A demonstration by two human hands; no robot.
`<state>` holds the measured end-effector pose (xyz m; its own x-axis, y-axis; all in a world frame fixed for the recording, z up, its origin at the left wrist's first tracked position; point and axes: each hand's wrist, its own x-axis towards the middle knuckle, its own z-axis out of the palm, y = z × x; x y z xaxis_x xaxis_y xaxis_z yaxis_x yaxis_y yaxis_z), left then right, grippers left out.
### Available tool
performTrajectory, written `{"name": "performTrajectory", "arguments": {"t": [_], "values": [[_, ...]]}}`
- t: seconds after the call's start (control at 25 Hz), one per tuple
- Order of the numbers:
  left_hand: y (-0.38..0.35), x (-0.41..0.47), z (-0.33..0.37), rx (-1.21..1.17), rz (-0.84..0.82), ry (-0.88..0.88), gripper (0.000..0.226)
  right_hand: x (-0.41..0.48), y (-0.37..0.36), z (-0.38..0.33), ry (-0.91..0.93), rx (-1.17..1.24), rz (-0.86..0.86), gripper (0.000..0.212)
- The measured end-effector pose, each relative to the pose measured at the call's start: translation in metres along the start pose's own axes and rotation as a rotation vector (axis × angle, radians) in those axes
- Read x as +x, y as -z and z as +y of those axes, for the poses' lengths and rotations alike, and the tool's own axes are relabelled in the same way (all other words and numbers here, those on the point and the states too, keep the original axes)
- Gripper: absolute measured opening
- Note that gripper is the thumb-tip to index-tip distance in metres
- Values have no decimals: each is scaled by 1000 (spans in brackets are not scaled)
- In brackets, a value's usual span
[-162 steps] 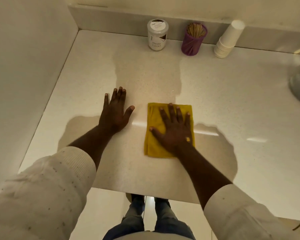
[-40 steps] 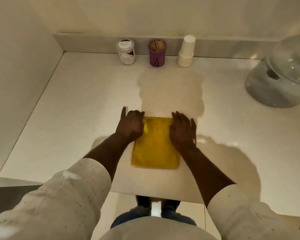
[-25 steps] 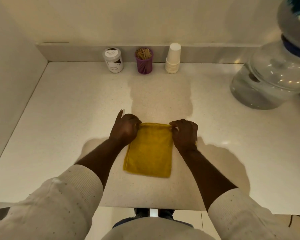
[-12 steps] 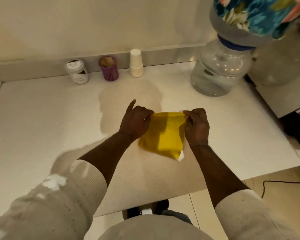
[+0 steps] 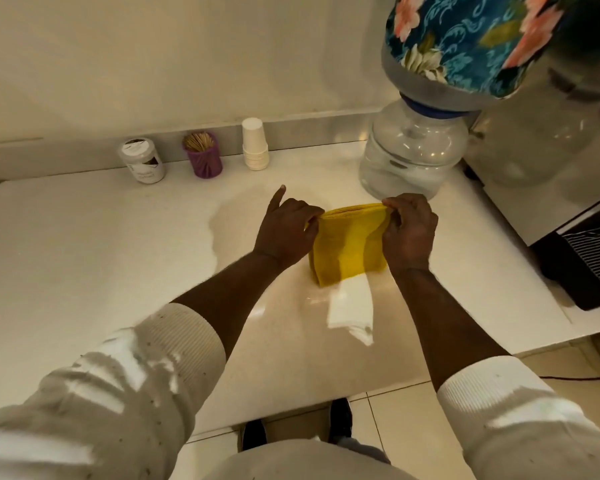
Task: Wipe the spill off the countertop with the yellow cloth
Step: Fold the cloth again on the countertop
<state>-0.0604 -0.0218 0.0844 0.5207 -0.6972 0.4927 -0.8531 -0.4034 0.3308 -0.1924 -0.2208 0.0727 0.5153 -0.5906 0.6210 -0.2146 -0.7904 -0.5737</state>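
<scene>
The folded yellow cloth (image 5: 347, 247) hangs in front of me over the white countertop (image 5: 84, 251), its lower edge near or on the surface. My left hand (image 5: 284, 230) pinches its top left corner, index finger sticking out. My right hand (image 5: 409, 230) pinches the top right corner. I see no clear spill on the countertop; a bright light patch (image 5: 352, 313) lies just below the cloth.
Along the back wall stand a white jar (image 5: 142, 161), a purple toothpick holder (image 5: 203, 155) and a stack of white paper cups (image 5: 254, 144). A water dispenser (image 5: 413, 157) with a floral-covered bottle (image 5: 482, 39) stands at the right, a black appliance (image 5: 589, 265) beyond it.
The cloth went from flat under my right palm to pinched by both hands at its top corners and lifted upright. My view has turned right, bringing the dispenser in.
</scene>
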Motion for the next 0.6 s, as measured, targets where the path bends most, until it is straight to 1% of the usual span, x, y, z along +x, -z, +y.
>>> {"name": "performTrajectory", "arguments": {"t": [0.28, 0.44, 0.6], "values": [[-47, 24, -11, 154, -77, 244, 27, 36, -39, 40, 106, -89, -170, 25], [-76, 33, -29, 214, -148, 323, 28, 46, -68, 60, 145, -92, -227, 19], [-101, 36, -45, 209, -175, 371, 32, 47, -98, 81, 153, -86, -305, 18]]}}
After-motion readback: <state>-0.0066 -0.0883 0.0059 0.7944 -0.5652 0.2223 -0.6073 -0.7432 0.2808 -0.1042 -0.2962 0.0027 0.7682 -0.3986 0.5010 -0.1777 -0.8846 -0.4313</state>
